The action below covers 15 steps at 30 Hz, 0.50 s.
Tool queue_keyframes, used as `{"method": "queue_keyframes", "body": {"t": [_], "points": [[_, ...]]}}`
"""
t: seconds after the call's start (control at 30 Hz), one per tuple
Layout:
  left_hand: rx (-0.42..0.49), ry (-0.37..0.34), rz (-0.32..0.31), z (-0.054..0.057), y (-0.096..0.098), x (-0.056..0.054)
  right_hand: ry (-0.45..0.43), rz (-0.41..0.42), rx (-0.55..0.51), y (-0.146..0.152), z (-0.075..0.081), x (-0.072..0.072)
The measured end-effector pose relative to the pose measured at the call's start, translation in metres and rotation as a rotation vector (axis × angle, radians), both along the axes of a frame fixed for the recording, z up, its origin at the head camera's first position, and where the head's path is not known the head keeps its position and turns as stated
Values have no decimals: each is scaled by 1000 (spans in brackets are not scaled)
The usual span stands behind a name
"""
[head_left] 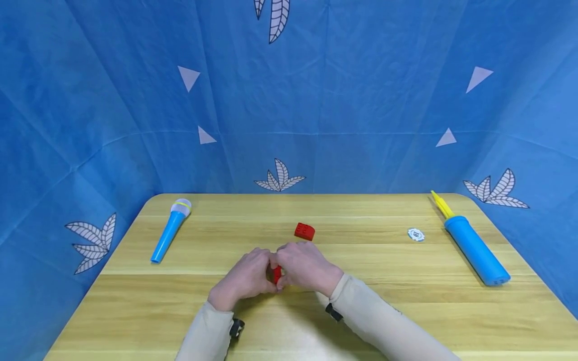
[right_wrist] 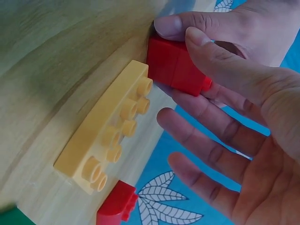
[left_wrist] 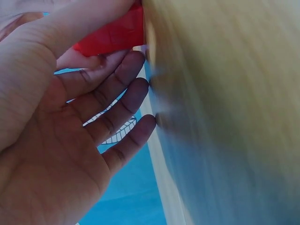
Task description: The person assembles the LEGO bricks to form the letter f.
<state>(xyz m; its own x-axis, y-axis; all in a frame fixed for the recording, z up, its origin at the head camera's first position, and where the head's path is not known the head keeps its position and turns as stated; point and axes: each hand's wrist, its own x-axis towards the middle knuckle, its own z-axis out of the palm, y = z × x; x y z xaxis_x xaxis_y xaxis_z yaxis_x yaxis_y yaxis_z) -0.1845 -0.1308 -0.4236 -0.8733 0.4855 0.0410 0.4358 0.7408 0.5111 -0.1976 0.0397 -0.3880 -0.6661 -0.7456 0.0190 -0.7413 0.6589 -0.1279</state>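
Note:
Both hands meet over the middle of the table around a red toy building block [right_wrist: 171, 65]. A seam runs across its side, so it could be two bricks joined; I cannot tell. My left hand [head_left: 247, 278] pinches it between thumb and forefinger, its other fingertips at the tabletop. With thumb and fingers, my right hand [head_left: 307, 265] pinches the same block from the other side. Beside the right hand, a long yellow studded brick [right_wrist: 101, 126] lies on the table, hidden in the head view. Beyond the hands lies another red brick [head_left: 304, 231].
A blue toy microphone [head_left: 168, 235] lies at the left of the wooden table [head_left: 158, 311]. On the right are a round chip [head_left: 416, 234] and a blue pump [head_left: 477, 250] with a yellow nozzle. A green piece [right_wrist: 16, 216] shows at the right wrist view's corner. Blue cloth [head_left: 316, 100] surrounds the table.

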Motion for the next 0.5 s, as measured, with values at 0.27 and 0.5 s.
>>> {"method": "queue_keyframes", "body": {"t": [0.27,0.5], "points": [[-5,-14,10,1,1,0,-2,-7,-21,2,-2,0],[-2,-39,26,0,1,0,-6,-2,-23,3,-3,1]]}}
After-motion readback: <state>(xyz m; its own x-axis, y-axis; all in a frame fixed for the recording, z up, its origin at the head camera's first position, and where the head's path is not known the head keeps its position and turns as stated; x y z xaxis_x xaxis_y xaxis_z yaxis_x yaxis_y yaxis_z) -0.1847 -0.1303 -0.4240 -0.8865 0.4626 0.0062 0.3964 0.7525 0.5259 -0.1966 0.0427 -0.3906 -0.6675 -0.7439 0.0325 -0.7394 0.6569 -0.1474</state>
